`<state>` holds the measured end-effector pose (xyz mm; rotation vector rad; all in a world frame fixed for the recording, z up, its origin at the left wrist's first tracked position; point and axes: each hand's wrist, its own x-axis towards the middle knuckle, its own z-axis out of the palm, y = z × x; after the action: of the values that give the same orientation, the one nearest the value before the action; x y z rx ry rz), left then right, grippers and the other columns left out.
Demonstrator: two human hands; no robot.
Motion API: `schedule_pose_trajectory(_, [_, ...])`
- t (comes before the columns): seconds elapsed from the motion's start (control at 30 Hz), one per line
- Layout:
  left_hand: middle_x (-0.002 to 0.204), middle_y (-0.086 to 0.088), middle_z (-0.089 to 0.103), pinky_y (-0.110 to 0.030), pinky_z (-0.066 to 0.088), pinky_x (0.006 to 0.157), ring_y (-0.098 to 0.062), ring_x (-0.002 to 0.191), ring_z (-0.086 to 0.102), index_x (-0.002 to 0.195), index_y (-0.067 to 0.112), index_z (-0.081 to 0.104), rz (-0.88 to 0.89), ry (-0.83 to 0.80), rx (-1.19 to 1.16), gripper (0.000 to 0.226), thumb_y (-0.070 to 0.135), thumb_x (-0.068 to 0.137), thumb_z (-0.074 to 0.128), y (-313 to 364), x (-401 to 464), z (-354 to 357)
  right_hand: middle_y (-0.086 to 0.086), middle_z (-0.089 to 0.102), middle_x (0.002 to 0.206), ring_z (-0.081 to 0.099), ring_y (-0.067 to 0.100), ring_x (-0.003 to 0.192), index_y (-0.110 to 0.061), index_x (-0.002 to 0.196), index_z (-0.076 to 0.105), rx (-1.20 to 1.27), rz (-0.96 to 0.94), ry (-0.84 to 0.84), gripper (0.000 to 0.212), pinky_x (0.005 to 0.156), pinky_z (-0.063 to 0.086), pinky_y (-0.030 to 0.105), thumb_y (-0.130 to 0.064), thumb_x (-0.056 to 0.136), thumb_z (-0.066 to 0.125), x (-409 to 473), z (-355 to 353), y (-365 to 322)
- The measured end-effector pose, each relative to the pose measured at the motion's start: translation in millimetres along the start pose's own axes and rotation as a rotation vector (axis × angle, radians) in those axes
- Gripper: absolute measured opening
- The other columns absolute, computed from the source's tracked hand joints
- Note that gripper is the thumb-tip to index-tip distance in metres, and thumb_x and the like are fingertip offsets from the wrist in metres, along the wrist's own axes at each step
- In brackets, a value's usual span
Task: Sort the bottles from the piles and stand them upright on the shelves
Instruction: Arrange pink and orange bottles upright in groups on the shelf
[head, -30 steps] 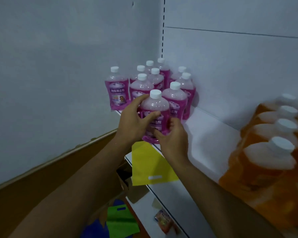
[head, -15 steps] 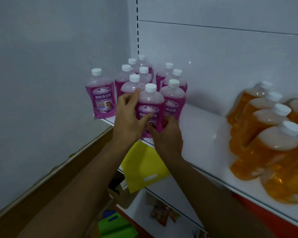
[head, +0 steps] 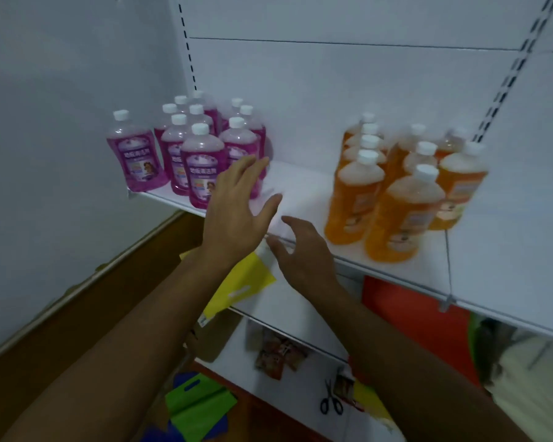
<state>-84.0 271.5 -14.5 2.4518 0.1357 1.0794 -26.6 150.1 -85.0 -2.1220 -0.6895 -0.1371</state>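
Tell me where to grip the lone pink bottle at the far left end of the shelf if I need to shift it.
Take the lone pink bottle round its narrow shoulder just under the white cap, coming from the front or left. It stands upright and apart from the pink cluster, so those sides look open; its wide labelled body seems harder to span.

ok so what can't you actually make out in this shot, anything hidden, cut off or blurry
Head view only:
- Back pink bottles: the front ones cover them, so the count is uncertain.
- Front-right pink bottle: lower part behind the left hand.
- Orange bottles: motion blur, labels unreadable.
- Scissors and packets on the lower shelf: dim and small, no detail.
- Yellow bag: partly behind both arms.
- The piles: out of frame.
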Motion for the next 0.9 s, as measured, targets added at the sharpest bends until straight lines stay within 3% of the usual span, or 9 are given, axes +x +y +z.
schedule_pose_trajectory(0.1, [0.139, -0.01, 0.051, -0.029, 0.03, 0.107, -0.025, 0.131, 0.044, 0.136, 0.01, 0.051, 0.036, -0.008, 0.003, 0.053, 0.035, 0.09, 0.061, 53.0, -26.8, 12.8, -0.002, 0.046, 0.142, 0.044, 0.017, 0.128, -0.024, 0.14, 0.045, -0.004, 0.016, -0.027, 0.054, 0.102, 0.037, 0.036, -0.047, 0.092, 0.055, -45.2, -43.4, 24.0])
schedule_pose_trajectory(0.33, [0.135, -0.008, 0.055, -0.039, 0.04, 0.102, -0.026, 0.124, 0.049, 0.132, 0.011, 0.054, 0.12, -0.14, -0.085, 0.047, 0.036, 0.092, 0.059, 172.8, -79.8, 57.3, 0.0, 0.047, 0.142, 0.046, 0.019, 0.127, -0.022, 0.141, 0.043, -0.084, 0.103, 0.037, 0.058, 0.101, 0.038, 0.038, -0.053, 0.092, 0.051, -121.0, -147.8, 70.3])
schedule_pose_trajectory(0.57, [0.137, -0.002, 0.054, -0.044, 0.045, 0.102, -0.021, 0.123, 0.051, 0.135, 0.019, 0.051, 0.239, -0.33, -0.241, 0.047, 0.032, 0.091, 0.062, 290.1, -80.1, 140.8, 0.0, 0.053, 0.137, 0.054, 0.019, 0.12, -0.022, 0.135, 0.049, -0.129, 0.258, 0.281, 0.05, 0.098, 0.047, 0.045, -0.046, 0.091, 0.056, -163.3, -264.3, 139.1])
schedule_pose_trajectory(0.67, [0.14, 0.001, 0.052, -0.044, 0.042, 0.105, -0.02, 0.123, 0.051, 0.137, 0.022, 0.05, 0.264, -0.413, -0.325, 0.049, 0.035, 0.091, 0.062, 328.1, -76.4, 190.0, -0.001, 0.052, 0.137, 0.054, 0.017, 0.119, -0.023, 0.134, 0.048, -0.185, 0.353, 0.373, 0.049, 0.097, 0.049, 0.042, -0.044, 0.091, 0.058, -175.1, -311.8, 173.6])
schedule_pose_trajectory(0.8, [0.145, 0.003, 0.047, -0.038, 0.039, 0.109, -0.018, 0.127, 0.047, 0.14, 0.024, 0.045, 0.322, -0.571, -0.398, 0.055, 0.038, 0.09, 0.062, 378.2, -63.7, 276.1, 0.001, 0.05, 0.136, 0.048, 0.018, 0.123, -0.017, 0.133, 0.048, -0.347, 0.42, 0.535, 0.048, 0.099, 0.041, 0.034, -0.037, 0.091, 0.06, -180.3, -384.6, 235.9])
schedule_pose_trajectory(0.9, [0.146, 0.001, 0.045, -0.035, 0.037, 0.11, -0.019, 0.128, 0.046, 0.142, 0.023, 0.043, 0.359, -0.662, -0.454, 0.058, 0.037, 0.09, 0.063, 406.8, -45.7, 334.0, 0.005, 0.047, 0.138, 0.041, 0.023, 0.127, -0.013, 0.133, 0.047, -0.441, 0.439, 0.63, 0.05, 0.101, 0.04, 0.039, -0.03, 0.089, 0.063, -172.3, -434.1, 276.0])
